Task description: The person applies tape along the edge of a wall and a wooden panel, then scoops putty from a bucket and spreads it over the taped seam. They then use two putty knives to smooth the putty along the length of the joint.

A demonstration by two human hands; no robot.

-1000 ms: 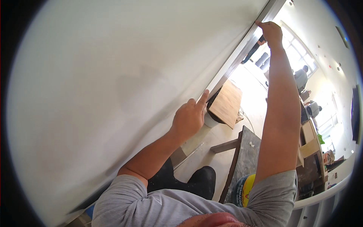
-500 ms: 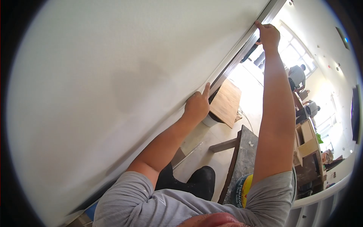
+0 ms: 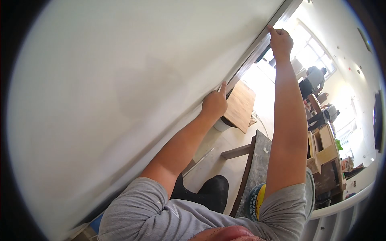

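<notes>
A long pale strip (image 3: 287,9) runs diagonally along the edge of the large white wall surface (image 3: 120,72). At the strip's upper part, my right hand (image 3: 281,42) is closed with thumb and fingers on its edge, the arm stretched out. Lower down, my left hand (image 3: 214,104) holds near the strip's lower end, index finger pointing up along it and the other fingers curled. The undersides of both grips are hidden.
A wooden board (image 3: 242,105) lies over a white bucket (image 3: 221,125) below. Beside my legs stands a stained bench (image 3: 257,160), with a Permacoat-labelled bucket (image 3: 257,199) near my right arm. Two people (image 3: 313,80) work by wooden cabinets (image 3: 326,146) at the right.
My right hand has shifted slightly left and down, and my left hand slightly up and right. The dark gap beside the strip looks narrower.
</notes>
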